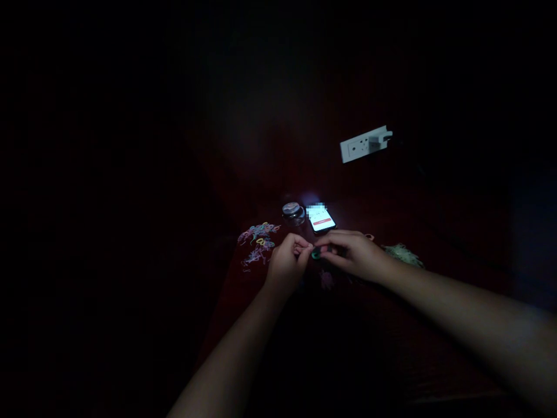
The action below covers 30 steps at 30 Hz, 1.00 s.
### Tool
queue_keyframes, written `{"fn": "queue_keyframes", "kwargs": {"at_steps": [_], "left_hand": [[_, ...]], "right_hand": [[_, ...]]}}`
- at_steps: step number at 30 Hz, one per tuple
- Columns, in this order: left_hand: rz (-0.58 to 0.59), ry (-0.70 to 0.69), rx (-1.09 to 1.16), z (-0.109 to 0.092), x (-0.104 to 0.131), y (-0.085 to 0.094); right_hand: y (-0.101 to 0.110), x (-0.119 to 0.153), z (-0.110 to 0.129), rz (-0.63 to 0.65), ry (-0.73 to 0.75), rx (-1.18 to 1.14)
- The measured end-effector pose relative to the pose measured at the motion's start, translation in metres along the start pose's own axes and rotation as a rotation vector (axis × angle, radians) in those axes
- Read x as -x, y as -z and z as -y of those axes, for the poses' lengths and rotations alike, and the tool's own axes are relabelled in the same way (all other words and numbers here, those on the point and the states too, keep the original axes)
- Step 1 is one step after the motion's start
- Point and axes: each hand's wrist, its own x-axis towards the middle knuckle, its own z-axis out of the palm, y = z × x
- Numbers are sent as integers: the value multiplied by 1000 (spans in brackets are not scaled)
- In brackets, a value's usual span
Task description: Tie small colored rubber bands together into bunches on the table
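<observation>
My left hand point(289, 258) is closed, its thumb and forefinger pinched together near the middle of the view; whatever lies between the fingertips is too small to name. Right beside it, my right hand point(353, 253) pinches a small dark and green object point(316, 253) between thumb and fingers. A loose pile of coloured bands point(260, 235) lies to the left of my hands. Pale greenish bands point(404, 254) are heaped beyond my right wrist. Below the hands a faint pinkish clump point(326, 280) rests on the dark red table point(230, 302).
A small lidded glass jar point(293, 213) stands behind my hands. Next to it a phone point(322, 219) lies with its screen lit. A white socket panel point(363, 145) with a plug in it is at the upper right. The surroundings are very dark.
</observation>
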Motion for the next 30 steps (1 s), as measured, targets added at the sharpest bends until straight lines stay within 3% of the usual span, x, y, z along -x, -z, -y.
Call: {"fn": "queue_keyframes", "kwargs": {"at_steps": [7, 16, 19, 24, 30], "left_hand": [[60, 35, 93, -6, 2, -4], [48, 69, 238, -6, 1, -7], [14, 23, 185, -4, -1, -3], [30, -23, 29, 1, -2, 1], [124, -46, -30, 2, -2, 2]], "right_hand": [[3, -2, 1, 41, -57, 24], [7, -2, -1, 38, -69, 75], [8, -2, -6, 117, -92, 157], [5, 0, -15, 383, -112, 262], [2, 2, -16, 449, -76, 269]]}}
